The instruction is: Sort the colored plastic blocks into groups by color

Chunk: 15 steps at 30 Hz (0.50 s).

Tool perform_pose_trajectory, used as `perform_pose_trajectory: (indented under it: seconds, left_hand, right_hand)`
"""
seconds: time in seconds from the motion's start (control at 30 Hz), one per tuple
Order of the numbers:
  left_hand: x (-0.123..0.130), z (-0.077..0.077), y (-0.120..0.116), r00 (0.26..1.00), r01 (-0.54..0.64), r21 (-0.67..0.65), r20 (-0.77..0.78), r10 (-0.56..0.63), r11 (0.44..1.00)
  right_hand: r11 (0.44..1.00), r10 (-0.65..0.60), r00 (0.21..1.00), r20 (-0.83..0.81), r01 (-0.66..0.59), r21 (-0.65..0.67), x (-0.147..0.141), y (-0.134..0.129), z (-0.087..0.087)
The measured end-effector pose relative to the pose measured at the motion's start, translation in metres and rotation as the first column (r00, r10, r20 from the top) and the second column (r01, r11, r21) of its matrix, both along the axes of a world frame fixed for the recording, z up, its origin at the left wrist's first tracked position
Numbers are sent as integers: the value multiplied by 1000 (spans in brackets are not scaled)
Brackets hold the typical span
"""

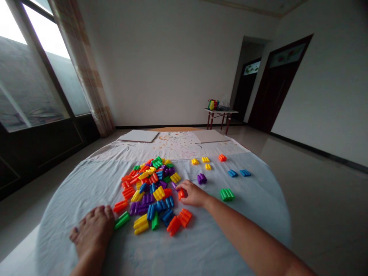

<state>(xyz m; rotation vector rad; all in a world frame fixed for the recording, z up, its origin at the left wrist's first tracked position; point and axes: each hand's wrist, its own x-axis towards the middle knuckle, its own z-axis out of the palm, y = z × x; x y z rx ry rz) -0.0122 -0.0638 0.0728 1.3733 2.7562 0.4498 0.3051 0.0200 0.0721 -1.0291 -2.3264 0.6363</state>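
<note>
My left hand (93, 230) lies flat on the cloth-covered table, left of a heap of coloured plastic blocks (148, 198), its fingers near a green block (122, 220). At the heap's right edge, my right hand (193, 193) pinches an orange block (181, 194). Just right of that hand sits a purple block (201, 178). Farther right are a green block (227, 194) and two blue blocks (232, 173). Beyond them lie an orange block (222, 157) and three yellow blocks (205, 159).
Two flat boards, one at the far left (138, 135) and one at the far right (210, 136), rest on the round table (258, 214). A small side table (220, 111) with a colourful bag stands by the back wall. Windows and a curtain are on the left.
</note>
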Motion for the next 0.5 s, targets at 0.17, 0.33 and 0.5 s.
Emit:
perform_pose_trajectory:
  seconds: [0.17, 0.33, 0.5]
  left_hand:
    - [-1, -3, 1, 1000, -1, 7, 0, 1, 1000]
    - [2, 0, 0, 1000, -11, -6, 7, 11, 1000]
    - [-3, -2, 0, 1000, 22, 2, 5, -22, 1000]
  right_hand:
    - [999, -37, 973, 230, 32, 24, 17, 1, 10]
    - [999, -40, 949, 312, 37, 17, 23, -2, 25]
    - [997, 56, 943, 327, -68, 26, 18, -6, 20]
